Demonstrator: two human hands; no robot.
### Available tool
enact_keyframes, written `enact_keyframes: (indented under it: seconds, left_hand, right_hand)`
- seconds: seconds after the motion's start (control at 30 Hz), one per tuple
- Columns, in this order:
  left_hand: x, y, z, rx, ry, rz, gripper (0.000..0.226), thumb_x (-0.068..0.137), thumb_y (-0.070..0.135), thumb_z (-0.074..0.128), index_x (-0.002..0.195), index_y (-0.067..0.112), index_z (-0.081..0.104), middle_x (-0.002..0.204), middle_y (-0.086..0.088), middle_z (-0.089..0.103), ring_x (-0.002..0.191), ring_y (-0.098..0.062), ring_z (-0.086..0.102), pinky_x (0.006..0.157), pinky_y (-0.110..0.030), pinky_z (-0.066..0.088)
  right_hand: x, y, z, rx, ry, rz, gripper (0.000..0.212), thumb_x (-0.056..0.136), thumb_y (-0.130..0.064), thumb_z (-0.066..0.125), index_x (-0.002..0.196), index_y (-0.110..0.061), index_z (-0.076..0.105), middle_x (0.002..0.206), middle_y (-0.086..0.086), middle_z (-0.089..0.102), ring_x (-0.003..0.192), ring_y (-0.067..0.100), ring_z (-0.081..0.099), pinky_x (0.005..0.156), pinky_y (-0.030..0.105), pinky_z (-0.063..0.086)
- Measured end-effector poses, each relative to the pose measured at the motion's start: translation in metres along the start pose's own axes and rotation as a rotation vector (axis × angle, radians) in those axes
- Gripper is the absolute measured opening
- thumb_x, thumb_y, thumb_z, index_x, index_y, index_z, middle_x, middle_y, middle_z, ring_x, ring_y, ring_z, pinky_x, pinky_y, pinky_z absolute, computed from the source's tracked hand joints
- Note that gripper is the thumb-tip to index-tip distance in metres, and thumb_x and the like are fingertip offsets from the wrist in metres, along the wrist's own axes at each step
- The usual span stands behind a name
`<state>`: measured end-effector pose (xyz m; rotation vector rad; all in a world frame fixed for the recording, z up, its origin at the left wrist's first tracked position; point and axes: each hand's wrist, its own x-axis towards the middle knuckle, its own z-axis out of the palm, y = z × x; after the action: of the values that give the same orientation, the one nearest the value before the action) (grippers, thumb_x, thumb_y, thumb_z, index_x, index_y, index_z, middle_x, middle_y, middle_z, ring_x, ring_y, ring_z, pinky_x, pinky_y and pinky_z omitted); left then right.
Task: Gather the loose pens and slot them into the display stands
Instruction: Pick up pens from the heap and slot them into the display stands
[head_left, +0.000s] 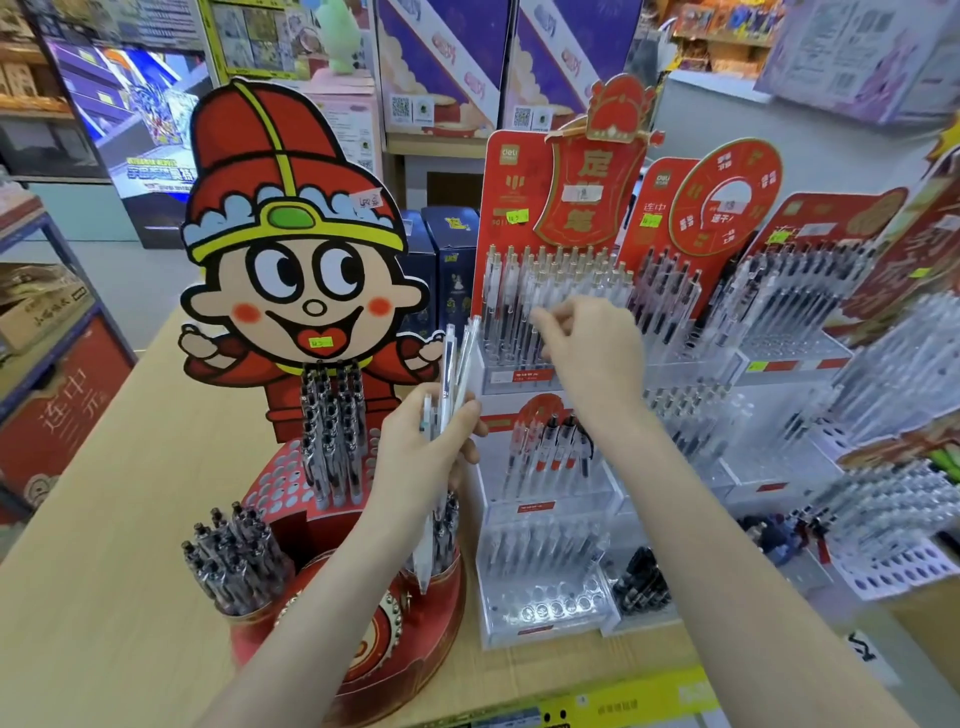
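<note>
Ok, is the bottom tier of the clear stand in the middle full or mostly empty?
Mostly empty: the bottom tier of the clear stand shows rows of open holes, with pens only behind.

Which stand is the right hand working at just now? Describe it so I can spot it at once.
Start at the big cartoon cut-out figure in the red hat; directly to its right stands a tiered clear display stand with a red backboard. The right hand reaches to its top row of clear pens. That row alone has gold-topped pens; neighbouring stands hold darker ones.
</note>
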<state>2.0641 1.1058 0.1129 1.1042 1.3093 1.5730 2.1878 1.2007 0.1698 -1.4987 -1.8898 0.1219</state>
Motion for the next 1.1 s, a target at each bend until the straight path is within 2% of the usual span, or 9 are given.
enact_keyframes:
  seconds: [0.1, 0.2, 0.33, 0.47, 0.6, 0.7, 0.87, 1.0, 1.1]
  left_hand:
    - [-0.005, 0.001, 0.000, -0.038, -0.100, -0.037, 0.003, 0.091, 0.009, 0.056, 0.090, 0.012, 0.057, 0.062, 0.002, 0.061, 0.044, -0.009, 0.047, 0.034, -0.019, 0.033]
    - [-0.010, -0.001, 0.005, -0.061, -0.197, -0.053, 0.002, 0.090, 0.012, 0.057, 0.090, 0.014, 0.056, 0.065, 0.000, 0.061, 0.046, -0.010, 0.048, 0.036, -0.020, 0.032]
    - [-0.016, 0.002, 0.011, -0.153, -0.277, -0.113, 0.009, 0.087, 0.019, 0.057, 0.095, 0.014, 0.057, 0.068, -0.002, 0.061, 0.048, -0.009, 0.048, 0.039, -0.018, 0.032]
    - [-0.020, 0.001, 0.007, -0.235, -0.268, -0.216, 0.012, 0.090, 0.019, 0.053, 0.097, 0.010, 0.056, 0.070, -0.003, 0.063, 0.047, -0.008, 0.043, 0.037, -0.015, 0.029]
    - [-0.022, -0.004, 0.005, -0.136, -0.240, -0.221, 0.004, 0.089, 0.007, 0.057, 0.089, 0.011, 0.056, 0.076, -0.010, 0.064, 0.046, -0.007, 0.041, 0.035, -0.016, 0.028]
    - [-0.018, -0.005, 0.013, -0.009, -0.288, -0.182, 0.008, 0.084, 0.008, 0.065, 0.089, 0.011, 0.058, 0.080, -0.017, 0.061, 0.045, -0.007, 0.043, 0.035, -0.017, 0.029]
    - [-0.022, -0.006, 0.059, 0.043, -0.443, -0.136, 0.005, 0.088, 0.012, 0.060, 0.091, 0.010, 0.057, 0.077, -0.002, 0.070, 0.041, -0.008, 0.044, 0.035, -0.016, 0.030]
    - [-0.026, -0.015, 0.111, 0.068, -0.520, -0.159, 0.016, 0.089, 0.027, 0.054, 0.084, 0.012, 0.056, 0.058, 0.006, 0.059, 0.036, -0.005, 0.037, 0.035, -0.014, 0.026]
    - [-0.028, -0.025, 0.159, 0.117, -0.576, -0.147, 0.005, 0.090, 0.022, 0.057, 0.094, 0.019, 0.057, 0.058, 0.003, 0.057, 0.039, -0.008, 0.036, 0.037, -0.015, 0.027]
  right_hand:
    - [-0.022, -0.004, -0.027, 0.471, -0.212, 0.036, 0.022, 0.091, -0.035, 0.057, 0.080, -0.019, 0.067, 0.059, -0.009, 0.065, 0.044, 0.001, 0.053, 0.052, 0.018, 0.044]
    - [-0.037, -0.005, -0.035, 0.680, -0.495, 0.142, 0.013, 0.084, -0.032, 0.067, 0.085, -0.019, 0.068, 0.051, -0.012, 0.060, 0.042, 0.000, 0.045, 0.043, 0.015, 0.038]
    - [-0.040, 0.009, -0.035, 0.856, -0.489, 0.277, 0.005, 0.084, -0.014, 0.069, 0.080, -0.011, 0.067, 0.055, -0.003, 0.055, 0.048, 0.008, 0.045, 0.041, 0.017, 0.035]
    - [-0.039, 0.031, -0.043, 1.128, -0.421, 0.411, 0.012, 0.091, -0.007, 0.057, 0.080, -0.008, 0.063, 0.068, 0.003, 0.055, 0.056, 0.011, 0.047, 0.039, 0.017, 0.034]
    - [-0.043, 0.041, -0.047, 1.052, -0.463, 0.379, 0.012, 0.093, -0.008, 0.053, 0.094, -0.003, 0.065, 0.076, 0.004, 0.059, 0.056, 0.012, 0.051, 0.040, 0.018, 0.037]
    - [-0.050, 0.050, -0.056, 0.953, -0.396, 0.332, 0.009, 0.090, -0.009, 0.058, 0.087, -0.005, 0.065, 0.071, 0.003, 0.061, 0.054, 0.013, 0.054, 0.041, 0.019, 0.040]
    - [-0.067, 0.100, -0.087, 1.021, -0.302, 0.480, 0.018, 0.093, -0.006, 0.052, 0.076, -0.006, 0.058, 0.059, 0.003, 0.059, 0.047, 0.013, 0.052, 0.037, 0.019, 0.036]
    - [-0.082, 0.154, -0.114, 0.949, -0.308, 0.573, 0.017, 0.093, -0.010, 0.052, 0.077, -0.005, 0.055, 0.054, 0.004, 0.053, 0.044, 0.014, 0.049, 0.037, 0.019, 0.035]
    - [-0.092, 0.208, -0.129, 0.922, -0.276, 0.638, 0.017, 0.092, -0.009, 0.054, 0.076, -0.005, 0.056, 0.057, 0.007, 0.056, 0.042, 0.014, 0.048, 0.037, 0.018, 0.035]
